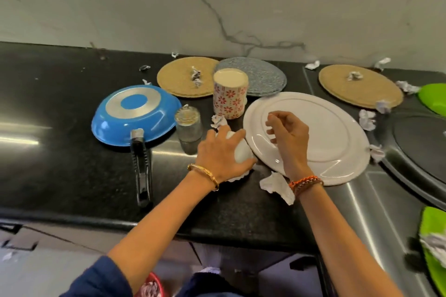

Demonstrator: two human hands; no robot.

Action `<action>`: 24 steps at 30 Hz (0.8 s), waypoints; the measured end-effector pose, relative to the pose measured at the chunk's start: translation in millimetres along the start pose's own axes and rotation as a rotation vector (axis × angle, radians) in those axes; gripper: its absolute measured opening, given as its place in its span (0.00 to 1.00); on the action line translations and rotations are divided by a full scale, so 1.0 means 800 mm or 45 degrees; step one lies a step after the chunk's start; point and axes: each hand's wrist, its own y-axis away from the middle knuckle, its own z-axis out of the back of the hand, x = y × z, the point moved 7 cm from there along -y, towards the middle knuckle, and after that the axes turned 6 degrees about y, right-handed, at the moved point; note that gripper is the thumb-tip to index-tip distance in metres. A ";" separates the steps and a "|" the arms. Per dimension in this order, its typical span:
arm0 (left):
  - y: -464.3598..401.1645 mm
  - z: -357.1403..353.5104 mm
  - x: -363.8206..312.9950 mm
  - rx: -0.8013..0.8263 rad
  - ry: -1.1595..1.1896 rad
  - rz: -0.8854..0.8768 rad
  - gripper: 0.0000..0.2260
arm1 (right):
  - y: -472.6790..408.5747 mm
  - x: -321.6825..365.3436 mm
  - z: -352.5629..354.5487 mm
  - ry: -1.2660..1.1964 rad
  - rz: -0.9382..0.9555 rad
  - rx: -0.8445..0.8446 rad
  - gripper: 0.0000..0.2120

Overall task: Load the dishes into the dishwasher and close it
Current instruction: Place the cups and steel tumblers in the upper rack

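A large white plate lies upside down on the black counter. My right hand hovers over its left part with fingers loosely curled and nothing in them. My left hand grips a small white cup-like dish lying at the plate's left edge. Behind it stand an upturned mug with red flowers and an upturned clear glass. A blue frying pan lies bottom up at the left, its black handle pointing toward me.
Two woven tan mats and a grey mat lie at the back. Crumpled paper scraps are scattered around. A steel sink area and green plastic pieces are at the right.
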 end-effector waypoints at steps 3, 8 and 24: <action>0.003 0.011 0.000 -0.068 0.109 -0.104 0.36 | -0.011 0.010 -0.016 0.027 0.039 0.049 0.09; 0.010 0.051 0.026 -0.046 0.839 -0.041 0.26 | -0.026 0.031 -0.054 0.018 0.122 0.140 0.06; -0.014 0.114 0.145 -0.712 2.524 0.712 0.15 | 0.018 0.008 -0.222 0.449 0.485 0.736 0.34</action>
